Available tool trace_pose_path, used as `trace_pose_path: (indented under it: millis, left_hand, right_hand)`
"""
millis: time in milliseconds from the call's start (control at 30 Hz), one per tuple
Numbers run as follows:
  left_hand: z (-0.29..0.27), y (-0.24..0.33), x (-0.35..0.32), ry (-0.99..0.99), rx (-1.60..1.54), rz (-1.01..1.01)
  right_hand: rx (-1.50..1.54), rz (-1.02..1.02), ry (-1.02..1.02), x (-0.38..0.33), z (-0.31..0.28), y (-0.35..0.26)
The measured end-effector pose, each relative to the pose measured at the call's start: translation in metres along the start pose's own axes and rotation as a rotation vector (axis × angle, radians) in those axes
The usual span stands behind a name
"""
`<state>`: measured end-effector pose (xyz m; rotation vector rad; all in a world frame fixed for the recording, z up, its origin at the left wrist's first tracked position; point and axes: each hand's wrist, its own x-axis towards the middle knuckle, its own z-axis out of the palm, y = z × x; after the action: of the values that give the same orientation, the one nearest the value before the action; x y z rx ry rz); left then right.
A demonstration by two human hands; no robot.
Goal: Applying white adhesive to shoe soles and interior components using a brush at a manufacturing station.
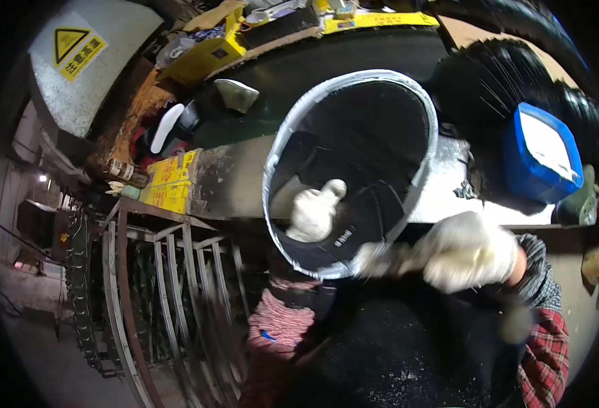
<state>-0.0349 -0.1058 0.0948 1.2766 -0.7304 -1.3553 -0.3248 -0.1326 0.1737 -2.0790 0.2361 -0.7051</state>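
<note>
White-rimmed black piece around left hand — grip unclear — tool in grasp of right hand

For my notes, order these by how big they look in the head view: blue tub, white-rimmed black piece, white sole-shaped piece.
1. White-rimmed black piece, largest
2. Blue tub
3. White sole-shaped piece, smallest

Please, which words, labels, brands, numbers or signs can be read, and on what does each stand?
Yellow triangular warning sign on grey metal cover: characters, not copied here.
Long yellow strip at the back: print too small.
Creased yellow sheet, left: print too blurred.
White-rimmed black flexible piece: pale marks, unreadable.
</note>
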Motion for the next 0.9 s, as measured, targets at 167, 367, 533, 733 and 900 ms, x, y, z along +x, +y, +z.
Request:
trace_pose_path:
  millis: [167, 367, 533, 733, 900]
  left_hand:
    - [0.015, 0.000, 0.009, 0.014, 0.254, 0.068]
    - [0.027, -0.024, -0.039, 0.154, -0.137, 0.085]
    - [0.026, -0.020, -0.031, 0.212, -0.191, 0.028]
    - [0.010, 0.001, 0.018, 0.016, 0.304, 0.332]
    - [-0.011, 0.030, 0.151, -0.129, 1.194, 0.474]
  right_hand:
    - [0.077, 0.405, 0.806, -0.052, 0.005, -0.009]
    - [-0.082, 0.320, 0.736, -0.052, -0.034, 0.023]
    - [-0.130, 0.048, 0.811, -0.044, -0.035, 0.041]
    - [0.032, 0.326, 0.498, -0.088, 0.010, 0.069]
    - [-0.347, 0.214, 0.565, -0.090, -0.007, 0.071]
